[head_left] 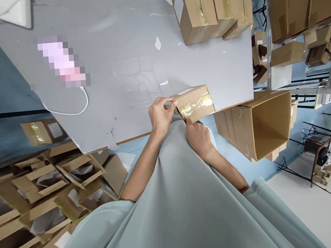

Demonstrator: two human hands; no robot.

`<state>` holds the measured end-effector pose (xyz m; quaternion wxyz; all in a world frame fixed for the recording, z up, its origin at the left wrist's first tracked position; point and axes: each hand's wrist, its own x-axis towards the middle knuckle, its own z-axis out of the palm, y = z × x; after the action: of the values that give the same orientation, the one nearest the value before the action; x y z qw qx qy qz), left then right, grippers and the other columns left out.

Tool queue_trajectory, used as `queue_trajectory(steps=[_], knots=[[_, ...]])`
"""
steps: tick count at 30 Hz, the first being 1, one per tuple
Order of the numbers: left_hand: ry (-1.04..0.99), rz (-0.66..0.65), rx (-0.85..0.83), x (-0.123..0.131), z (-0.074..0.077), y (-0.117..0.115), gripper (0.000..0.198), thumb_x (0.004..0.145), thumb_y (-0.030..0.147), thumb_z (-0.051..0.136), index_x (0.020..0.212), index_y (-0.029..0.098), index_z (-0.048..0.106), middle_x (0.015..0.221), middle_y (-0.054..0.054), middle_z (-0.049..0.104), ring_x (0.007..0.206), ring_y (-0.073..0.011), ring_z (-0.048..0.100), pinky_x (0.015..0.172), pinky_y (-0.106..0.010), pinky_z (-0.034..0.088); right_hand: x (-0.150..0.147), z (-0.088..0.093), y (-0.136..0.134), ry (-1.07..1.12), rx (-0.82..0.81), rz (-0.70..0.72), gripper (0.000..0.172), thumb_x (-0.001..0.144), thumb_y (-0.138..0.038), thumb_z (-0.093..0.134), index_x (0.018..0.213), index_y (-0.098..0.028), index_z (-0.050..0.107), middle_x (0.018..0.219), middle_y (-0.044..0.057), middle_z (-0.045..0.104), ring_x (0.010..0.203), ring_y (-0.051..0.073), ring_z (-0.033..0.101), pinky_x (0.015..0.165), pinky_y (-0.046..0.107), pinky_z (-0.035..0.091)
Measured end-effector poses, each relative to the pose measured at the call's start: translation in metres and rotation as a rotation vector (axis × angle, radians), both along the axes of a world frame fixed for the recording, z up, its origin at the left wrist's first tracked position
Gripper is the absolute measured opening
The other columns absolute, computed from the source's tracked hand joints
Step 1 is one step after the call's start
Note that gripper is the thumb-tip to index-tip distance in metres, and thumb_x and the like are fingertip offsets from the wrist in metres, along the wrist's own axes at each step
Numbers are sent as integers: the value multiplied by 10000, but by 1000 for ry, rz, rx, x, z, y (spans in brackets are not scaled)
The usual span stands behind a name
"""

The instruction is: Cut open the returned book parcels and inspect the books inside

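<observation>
No words, brands or numbers can be read with certainty. A line of dark capital letters runs along the side of the big open box (234, 130) at the tabletop's (130, 39) edge, turned sideways and too small to make out. Pale labels show on the small taped box (197, 105), on one of the stacked boxes (199, 6) and on the box at the left (37, 133); any print on them is too small to read.

Head-worn view, facing forward and down, near table (120, 58)
</observation>
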<state>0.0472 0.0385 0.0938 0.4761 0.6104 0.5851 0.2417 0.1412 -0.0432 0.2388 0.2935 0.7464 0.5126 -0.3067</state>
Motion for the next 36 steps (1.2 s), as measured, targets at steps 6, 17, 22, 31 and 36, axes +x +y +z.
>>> queue_trajectory(steps=[6,17,22,31,36], knots=[[27,57,-15,5,0,-3,182,963,344,779,1082,237,865,1161,-52,846,709,-165,715,792,-319,571,9,0,-3,66,5,18,474,1160,-53,341,1589,-103,537,1190,196,852,1081,239,869,846,265,648],[78,92,-48,12,-2,-5,225,980,383,742,1115,233,841,1219,-66,844,798,-170,750,809,-299,587,24,-3,-9,130,13,-3,422,1194,-108,336,1566,-130,533,1220,198,845,1108,254,863,893,306,647],[62,107,-51,12,-4,-9,234,995,397,730,1122,231,836,1254,-71,836,793,-163,760,808,-295,580,28,-6,-8,150,16,11,399,1204,-144,348,1542,-141,560,1257,205,835,1147,265,852,922,317,642],[63,110,-13,15,-5,-5,215,996,364,732,1131,235,840,1258,-66,840,832,-178,767,853,-309,587,21,3,-21,152,-41,111,473,1170,-95,358,1586,-159,576,1222,204,832,1123,272,856,901,331,650],[31,89,-33,10,-7,-7,255,1005,398,731,1165,234,842,1277,-75,834,843,-178,776,848,-305,599,27,7,-31,147,2,63,511,1205,-227,396,1700,-218,520,1241,159,841,1104,284,844,902,339,627]])
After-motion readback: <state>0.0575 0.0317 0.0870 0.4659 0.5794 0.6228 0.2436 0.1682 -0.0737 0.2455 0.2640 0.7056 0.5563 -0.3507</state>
